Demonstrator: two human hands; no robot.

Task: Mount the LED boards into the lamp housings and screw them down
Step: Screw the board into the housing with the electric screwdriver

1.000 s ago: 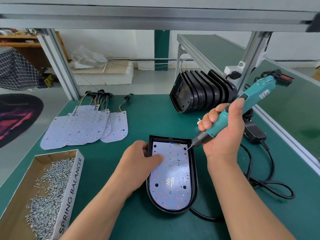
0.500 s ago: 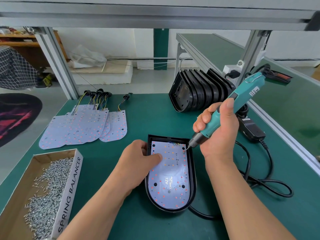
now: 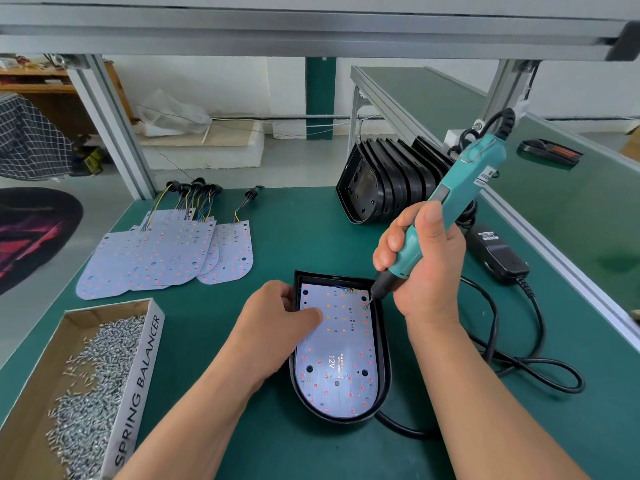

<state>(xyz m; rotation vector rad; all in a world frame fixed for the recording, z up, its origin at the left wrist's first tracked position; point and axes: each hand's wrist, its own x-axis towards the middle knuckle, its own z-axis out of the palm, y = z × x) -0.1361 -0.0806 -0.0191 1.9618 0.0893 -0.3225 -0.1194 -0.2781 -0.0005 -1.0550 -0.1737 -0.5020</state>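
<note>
A black lamp housing [image 3: 383, 355] lies flat on the green mat in front of me, with a white LED board [image 3: 341, 355] seated inside it. My left hand [image 3: 277, 327] rests on the housing's left edge, its thumb pressing the board down. My right hand [image 3: 420, 261] grips a teal electric screwdriver [image 3: 460, 199], tilted, with its bit touching the board's upper right corner. A cardboard box of small silver screws [image 3: 93, 386] stands at the lower left.
Several spare LED boards with wire leads [image 3: 166, 254] lie fanned out at the back left. A row of black housings [image 3: 391, 185] stands on edge at the back right. The screwdriver's power adapter [image 3: 498, 254] and looped black cable [image 3: 519, 362] lie right of the housing.
My right hand has tipped the screwdriver more upright and brought its bit down onto the board's upper right corner. The left hand stays on the board.
</note>
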